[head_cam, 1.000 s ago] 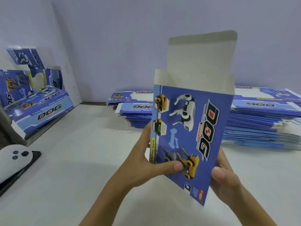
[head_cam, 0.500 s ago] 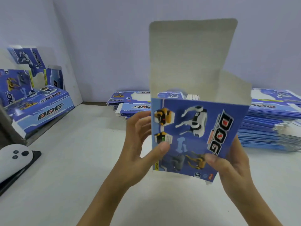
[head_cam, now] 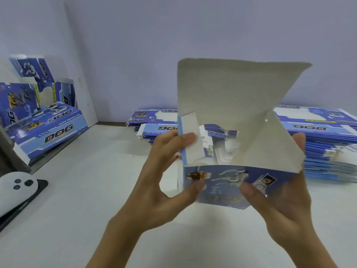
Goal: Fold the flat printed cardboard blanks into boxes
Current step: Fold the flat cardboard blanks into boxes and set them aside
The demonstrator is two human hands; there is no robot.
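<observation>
White table (head_cam: 81,209): box (head_cam: 228,182) now tipped forward, opened; left hand (head_cam: 160,182), right hand (head_cam: 278,202) gripping.

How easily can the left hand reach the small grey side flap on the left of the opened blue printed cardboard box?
Probably yes: the left hand already grips the blue printed cardboard box at that edge, and a fingertip lies on the small grey side flap. Nothing stands between them.

You've got soft, even, cool light with faint shadows on the table (head_cam: 96,219), no hard glare, slight motion blur on the box (head_cam: 231,180) print and both hands, and wide-angle bending toward the frame edges.
</observation>
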